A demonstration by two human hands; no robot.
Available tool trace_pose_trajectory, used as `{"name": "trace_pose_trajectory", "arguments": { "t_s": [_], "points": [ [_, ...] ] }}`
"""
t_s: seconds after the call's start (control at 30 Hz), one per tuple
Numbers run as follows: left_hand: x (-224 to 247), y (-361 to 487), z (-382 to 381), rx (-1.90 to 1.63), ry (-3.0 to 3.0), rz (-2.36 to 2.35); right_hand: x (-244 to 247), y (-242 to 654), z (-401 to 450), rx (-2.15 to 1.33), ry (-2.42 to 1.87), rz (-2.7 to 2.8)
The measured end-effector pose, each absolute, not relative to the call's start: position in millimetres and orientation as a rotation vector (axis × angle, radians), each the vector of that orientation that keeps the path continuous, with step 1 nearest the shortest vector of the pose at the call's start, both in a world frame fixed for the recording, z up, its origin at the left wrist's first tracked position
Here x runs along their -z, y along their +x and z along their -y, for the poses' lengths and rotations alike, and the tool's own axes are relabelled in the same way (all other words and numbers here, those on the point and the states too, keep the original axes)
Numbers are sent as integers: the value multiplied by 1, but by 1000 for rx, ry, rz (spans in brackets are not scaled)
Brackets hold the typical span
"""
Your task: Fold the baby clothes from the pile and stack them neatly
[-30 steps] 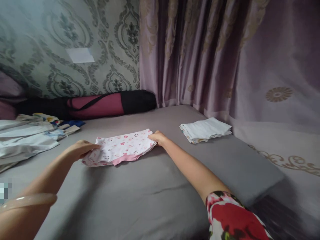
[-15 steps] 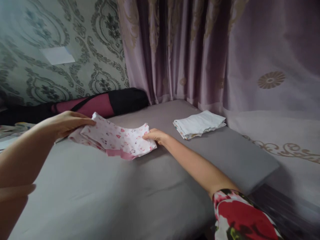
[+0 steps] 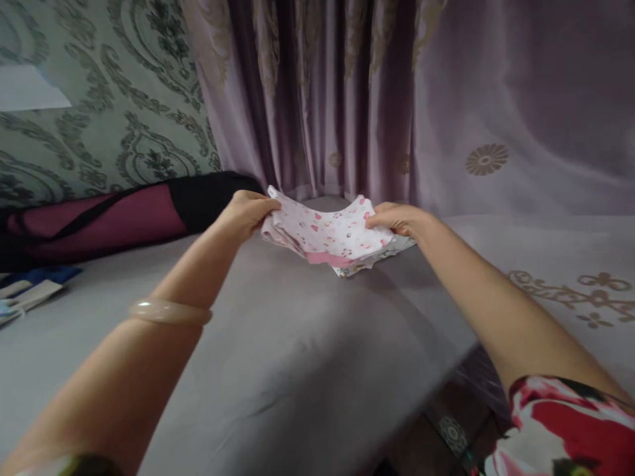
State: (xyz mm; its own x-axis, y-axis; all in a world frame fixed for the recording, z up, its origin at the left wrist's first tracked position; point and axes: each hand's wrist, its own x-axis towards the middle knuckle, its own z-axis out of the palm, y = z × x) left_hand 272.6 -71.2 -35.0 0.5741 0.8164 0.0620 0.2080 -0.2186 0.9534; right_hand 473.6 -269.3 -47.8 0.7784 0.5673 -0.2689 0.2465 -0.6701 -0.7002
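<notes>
A folded white cloth with a pink and red print (image 3: 330, 228) and a pink edge hangs between my two hands, sagging in the middle. My left hand (image 3: 251, 210) pinches its left corner, and my right hand (image 3: 397, 217) grips its right end. Behind and below it, partly covered from view, is a folded pale cloth stack (image 3: 370, 262) on the grey sheet (image 3: 278, 344). Whether the two cloths touch cannot be made out.
A long black and maroon bag (image 3: 114, 215) lies along the patterned wall at the left. Some papers or cloths (image 3: 30, 294) rest near the left edge. Purple curtains (image 3: 337, 99) hang behind the bed, whose edge drops off at the lower right.
Both hands have carried the printed cloth rightward, over towards the pale stack, which it now partly hides. The view has turned to the right, and the left wrist's bangle now shows.
</notes>
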Motion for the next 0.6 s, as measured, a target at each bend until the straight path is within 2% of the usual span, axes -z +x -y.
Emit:
{"name": "trace_pose_trajectory", "arguments": {
  "t_s": [0.27, 0.6],
  "points": [
    [92, 359, 125, -617, 1370, -665, 31, 555, 286, -142, -2885, 710],
    [150, 388, 147, -578, 1195, -690, 42, 598, 287, -121, -3014, 749]
  ]
}}
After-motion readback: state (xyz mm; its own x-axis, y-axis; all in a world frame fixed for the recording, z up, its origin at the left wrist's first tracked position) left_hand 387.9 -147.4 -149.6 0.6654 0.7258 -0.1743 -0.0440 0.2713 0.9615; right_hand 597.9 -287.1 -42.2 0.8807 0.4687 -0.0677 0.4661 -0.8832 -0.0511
